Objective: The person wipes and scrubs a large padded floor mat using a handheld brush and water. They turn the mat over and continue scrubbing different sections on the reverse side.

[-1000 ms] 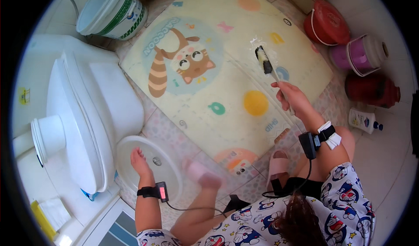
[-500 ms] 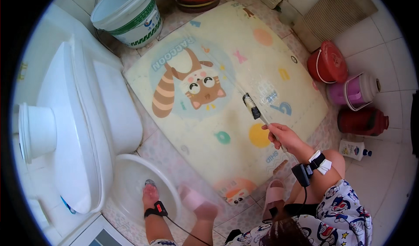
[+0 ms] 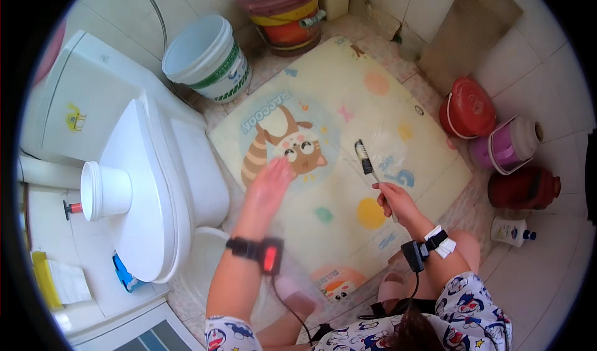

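Note:
A pale yellow play mat (image 3: 298, 226) printed with a raccoon, letters and coloured shapes lies on the floor in front of me. My right hand (image 3: 398, 203) is closed around the pale handle of a scrub brush (image 3: 364, 158), whose black-and-white bristle head sits over the mat's middle. My left hand (image 3: 272, 180) reaches over the mat's left part near the raccoon print. Motion smears its fingers, so I cannot make out whether anything is in them. Wet, shiny patches show on the mat near the brush. Both wrists wear black straps with small devices and cables.
Left of the mat stands a white toilet with a white tub (image 3: 109, 191) on its lid (image 3: 149, 226). A white basin (image 3: 202, 270) is beside my left forearm. Buckets (image 3: 208, 58) stand at the back; a red bucket (image 3: 466, 108), purple pail (image 3: 507, 142) and white bottle (image 3: 511, 231) line the right wall.
My left hand has risen out of the basin and swung forward over the mat. The right hand keeps its hold on the brush, now turned more upright. The view has shifted.

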The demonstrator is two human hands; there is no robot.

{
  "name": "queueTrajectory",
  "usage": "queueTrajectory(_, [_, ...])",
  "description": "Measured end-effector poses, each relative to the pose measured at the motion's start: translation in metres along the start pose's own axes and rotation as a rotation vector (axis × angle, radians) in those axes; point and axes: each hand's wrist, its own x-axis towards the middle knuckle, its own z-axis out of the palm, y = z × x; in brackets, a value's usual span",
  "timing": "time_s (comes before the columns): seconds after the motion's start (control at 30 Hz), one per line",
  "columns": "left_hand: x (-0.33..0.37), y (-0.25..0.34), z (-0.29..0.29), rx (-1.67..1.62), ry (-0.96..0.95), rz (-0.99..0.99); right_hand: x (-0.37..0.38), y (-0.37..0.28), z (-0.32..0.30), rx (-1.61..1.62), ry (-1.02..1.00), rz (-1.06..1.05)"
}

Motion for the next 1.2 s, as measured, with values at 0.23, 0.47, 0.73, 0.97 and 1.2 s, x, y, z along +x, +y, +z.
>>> queueTrajectory(0.23, [0.059,0.023,0.148,0.149,-0.095,-0.021,-0.011,0.002,-0.047,0.196,0.169,-0.004])
queueTrajectory(0.47, [0.041,-0.008,0.059,0.530,0.232,0.037,-0.019,0.003,-0.067,0.196,0.113,-0.040])
queueTrajectory(0.73, [-0.097,-0.005,-0.179,0.402,0.941,0.141,-0.014,0.009,-0.045,0.096,0.063,0.021])
queueTrajectory(0.97, [-0.202,-0.023,-0.347,0.103,1.178,-0.223,0.005,0.017,-0.002,-0.110,-0.007,0.061])
queueTrajectory(1.2, [-0.232,-0.079,-0.461,0.125,1.239,-0.076,0.004,0.012,0.038,-0.265,-0.119,0.083])
